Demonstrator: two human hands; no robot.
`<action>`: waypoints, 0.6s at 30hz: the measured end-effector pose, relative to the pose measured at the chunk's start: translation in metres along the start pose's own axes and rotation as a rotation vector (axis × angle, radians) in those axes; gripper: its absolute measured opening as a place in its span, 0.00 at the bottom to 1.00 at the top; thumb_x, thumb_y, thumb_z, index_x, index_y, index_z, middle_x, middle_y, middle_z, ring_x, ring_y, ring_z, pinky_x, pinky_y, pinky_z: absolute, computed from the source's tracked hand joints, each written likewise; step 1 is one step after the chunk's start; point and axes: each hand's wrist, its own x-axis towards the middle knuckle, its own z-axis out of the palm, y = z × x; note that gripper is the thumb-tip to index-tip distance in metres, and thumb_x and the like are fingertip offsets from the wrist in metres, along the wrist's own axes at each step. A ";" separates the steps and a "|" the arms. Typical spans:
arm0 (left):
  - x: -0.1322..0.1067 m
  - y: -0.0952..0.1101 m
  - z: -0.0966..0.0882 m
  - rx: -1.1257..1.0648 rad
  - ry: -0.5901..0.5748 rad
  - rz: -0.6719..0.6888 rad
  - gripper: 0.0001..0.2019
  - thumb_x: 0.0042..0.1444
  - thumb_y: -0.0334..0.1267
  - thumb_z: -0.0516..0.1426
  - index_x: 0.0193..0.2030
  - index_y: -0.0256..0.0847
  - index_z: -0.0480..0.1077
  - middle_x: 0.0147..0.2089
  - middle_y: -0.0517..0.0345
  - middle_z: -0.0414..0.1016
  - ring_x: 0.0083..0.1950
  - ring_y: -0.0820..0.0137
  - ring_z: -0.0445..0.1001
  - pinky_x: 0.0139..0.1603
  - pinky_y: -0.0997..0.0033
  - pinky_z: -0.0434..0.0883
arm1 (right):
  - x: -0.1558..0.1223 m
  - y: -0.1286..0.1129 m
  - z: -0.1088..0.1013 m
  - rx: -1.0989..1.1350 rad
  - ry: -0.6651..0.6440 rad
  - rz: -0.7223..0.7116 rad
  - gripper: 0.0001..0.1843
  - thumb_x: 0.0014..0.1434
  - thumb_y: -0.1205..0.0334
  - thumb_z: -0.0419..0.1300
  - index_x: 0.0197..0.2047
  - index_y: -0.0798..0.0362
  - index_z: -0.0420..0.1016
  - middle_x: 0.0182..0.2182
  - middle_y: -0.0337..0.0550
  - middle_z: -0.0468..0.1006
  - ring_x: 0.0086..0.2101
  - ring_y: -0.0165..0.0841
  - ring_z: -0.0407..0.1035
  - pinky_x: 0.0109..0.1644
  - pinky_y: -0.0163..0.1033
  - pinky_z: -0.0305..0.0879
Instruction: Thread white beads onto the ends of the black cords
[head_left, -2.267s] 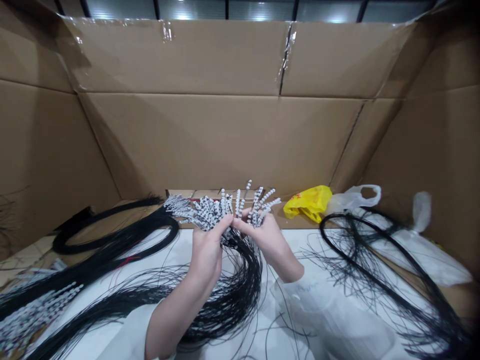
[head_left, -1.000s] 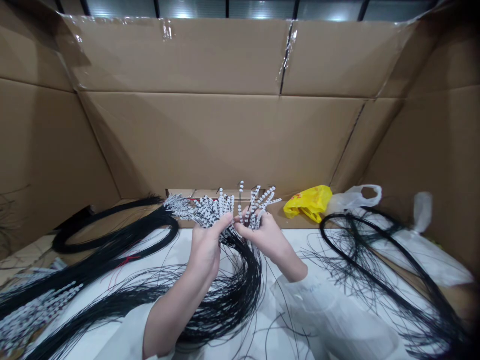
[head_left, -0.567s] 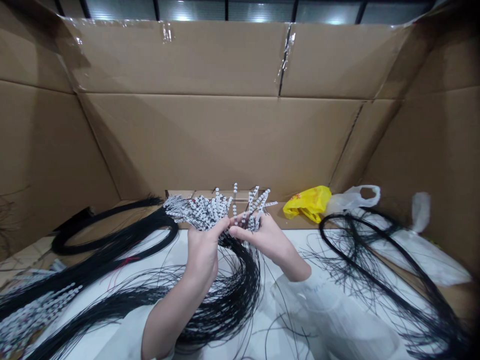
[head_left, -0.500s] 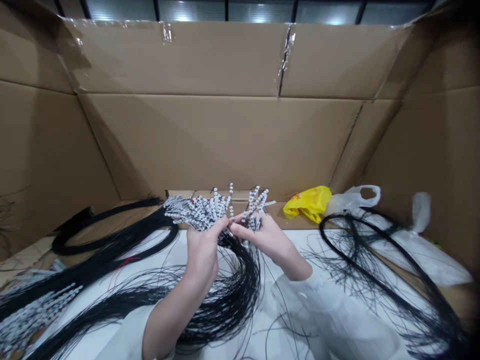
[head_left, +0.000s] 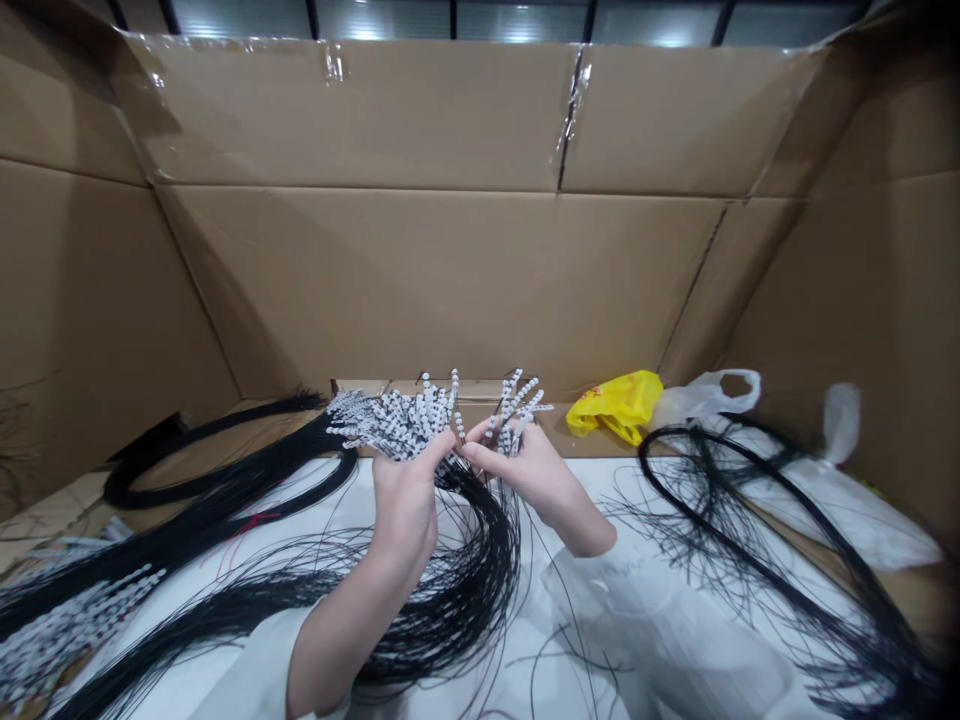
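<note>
A thick bundle of thin black cords (head_left: 480,570) loops on the white table, each cord ending in a white beaded tip (head_left: 390,422). My left hand (head_left: 405,505) is closed round the larger fan of white tips, thumb raised against them. My right hand (head_left: 529,470) is closed on a smaller cluster of white tips (head_left: 517,400), pinching them between thumb and fingers. The two hands almost touch, thumb to thumb, above the loop.
Tall cardboard walls (head_left: 450,280) enclose the table on three sides. More black cord bundles (head_left: 210,500) lie at the left, with white tips (head_left: 67,625) at the lower left. A loose black loop (head_left: 750,520) lies right. Yellow bag (head_left: 619,405) and clear plastic bags (head_left: 832,500) sit behind.
The upright white tips between my hands have shifted leftward into the left-hand fan. My right hand has edged a little left; the left hand has barely moved.
</note>
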 end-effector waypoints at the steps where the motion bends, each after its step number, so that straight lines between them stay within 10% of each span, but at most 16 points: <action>1: 0.000 0.000 0.000 -0.006 0.002 -0.006 0.17 0.40 0.29 0.63 0.40 0.37 0.69 0.39 0.56 0.76 0.42 0.67 0.74 0.49 0.64 0.68 | 0.000 0.000 0.000 -0.003 0.002 -0.009 0.05 0.50 0.63 0.59 0.29 0.56 0.69 0.22 0.35 0.67 0.24 0.25 0.62 0.30 0.32 0.60; 11: 0.000 0.001 0.000 -0.008 -0.095 -0.073 0.20 0.40 0.28 0.64 0.43 0.36 0.69 0.42 0.53 0.77 0.46 0.63 0.75 0.52 0.62 0.67 | 0.000 0.004 0.002 -0.149 0.100 -0.088 0.06 0.51 0.61 0.59 0.29 0.56 0.72 0.25 0.39 0.72 0.27 0.28 0.65 0.34 0.35 0.63; 18: 0.003 0.002 0.002 0.043 -0.137 -0.065 0.05 0.42 0.31 0.62 0.28 0.31 0.74 0.33 0.49 0.78 0.40 0.61 0.76 0.49 0.60 0.68 | -0.001 -0.010 -0.017 -0.076 -0.234 0.056 0.10 0.53 0.62 0.58 0.40 0.53 0.73 0.28 0.39 0.73 0.30 0.28 0.67 0.38 0.37 0.64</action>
